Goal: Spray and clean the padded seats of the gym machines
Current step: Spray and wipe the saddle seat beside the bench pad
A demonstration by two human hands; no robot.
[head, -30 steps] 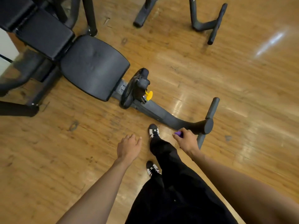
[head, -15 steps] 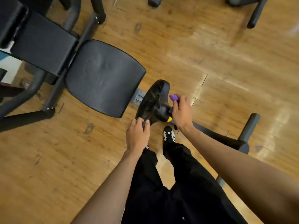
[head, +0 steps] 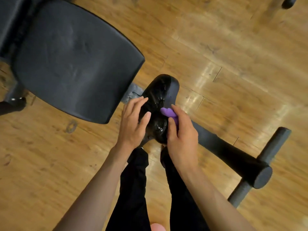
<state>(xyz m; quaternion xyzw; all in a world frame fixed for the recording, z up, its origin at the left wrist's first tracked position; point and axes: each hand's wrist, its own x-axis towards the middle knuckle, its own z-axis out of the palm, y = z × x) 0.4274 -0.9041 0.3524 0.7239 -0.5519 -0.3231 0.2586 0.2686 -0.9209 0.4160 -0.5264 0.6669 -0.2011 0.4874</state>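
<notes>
A black padded seat (head: 75, 64) of a gym machine fills the upper left. In front of it stands a shiny black round pad (head: 158, 100) on the machine's frame. My left hand (head: 133, 124) rests with straight fingers against the pad's left side. My right hand (head: 181, 132) holds a purple cloth (head: 169, 113) against the pad's right side. No spray bottle is in view.
The machine's black base beam (head: 225, 147) runs right to a crossbar foot (head: 260, 165). The floor is glossy wood (head: 233, 64). My legs in black trousers (head: 133, 189) stand just below the pad. Another frame foot (head: 289, 2) shows at the top right.
I have stepped closer to the machine. Both hands rose from near the floor beam to the round black pad, the right one carrying the purple cloth.
</notes>
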